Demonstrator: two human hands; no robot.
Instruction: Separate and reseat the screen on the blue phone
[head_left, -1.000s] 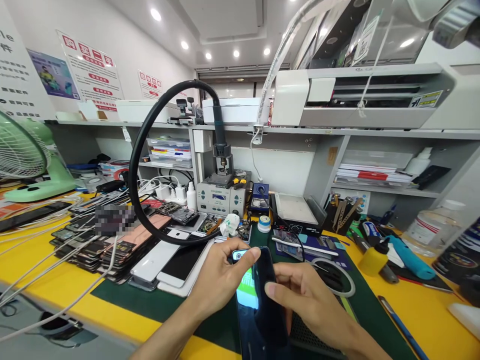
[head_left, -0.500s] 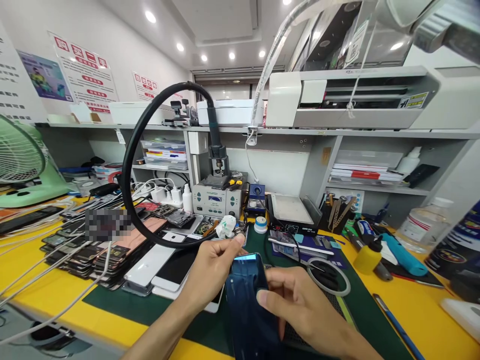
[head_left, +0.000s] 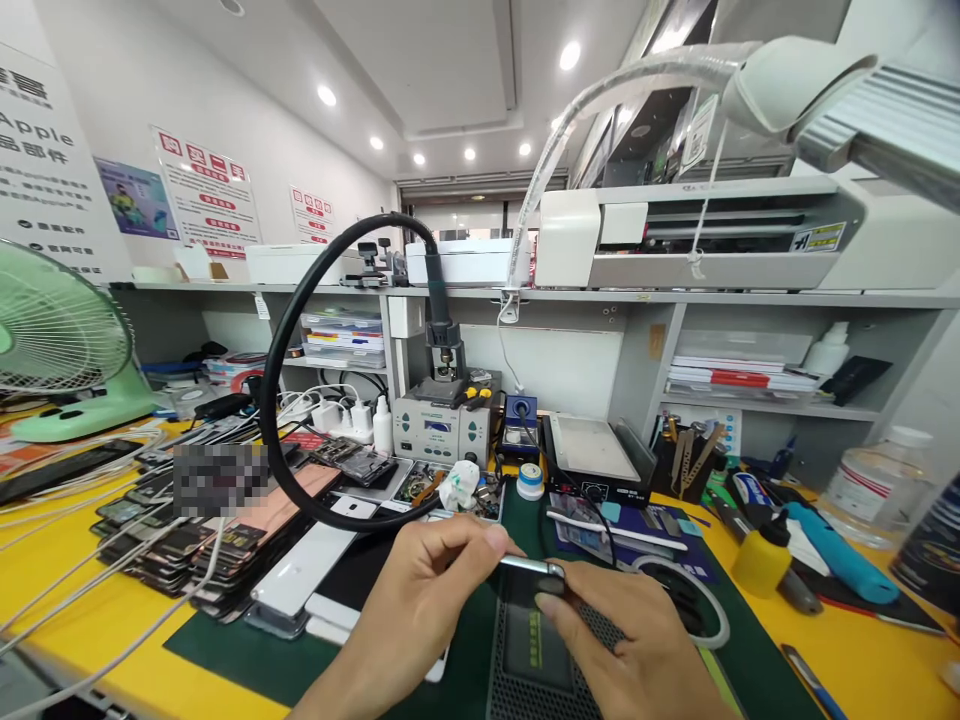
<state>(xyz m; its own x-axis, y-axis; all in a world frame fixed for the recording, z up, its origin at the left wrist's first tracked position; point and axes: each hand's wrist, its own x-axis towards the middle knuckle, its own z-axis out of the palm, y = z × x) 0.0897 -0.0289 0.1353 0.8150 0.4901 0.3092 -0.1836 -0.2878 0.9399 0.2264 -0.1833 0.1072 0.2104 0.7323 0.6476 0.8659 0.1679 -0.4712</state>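
Between my two hands is a smartphone [head_left: 531, 567], turned so that mostly its thin silvery edge faces me. My left hand [head_left: 435, 595] pinches its left end between thumb and fingers. The right end is gripped by my right hand [head_left: 626, 630], thumb on the near side. Most of the phone's faces are hidden by this angle. Below it lies a dark perforated pad [head_left: 502, 690] with yellow lettering, on a green work mat [head_left: 465, 650].
Left of my hands lie white phones [head_left: 307, 560] and a stack of phone parts [head_left: 172, 550]. A black hose [head_left: 274, 400] loops over them from a soldering station [head_left: 435, 430]. A white ring cable [head_left: 724, 620], yellow bottle [head_left: 761, 560] and blue-handled tool [head_left: 814, 685] lie to the right.
The phone has tipped from showing its dark blue broad face to showing its narrow edge. Both hands have kept hold of it. My view has tilted upward.
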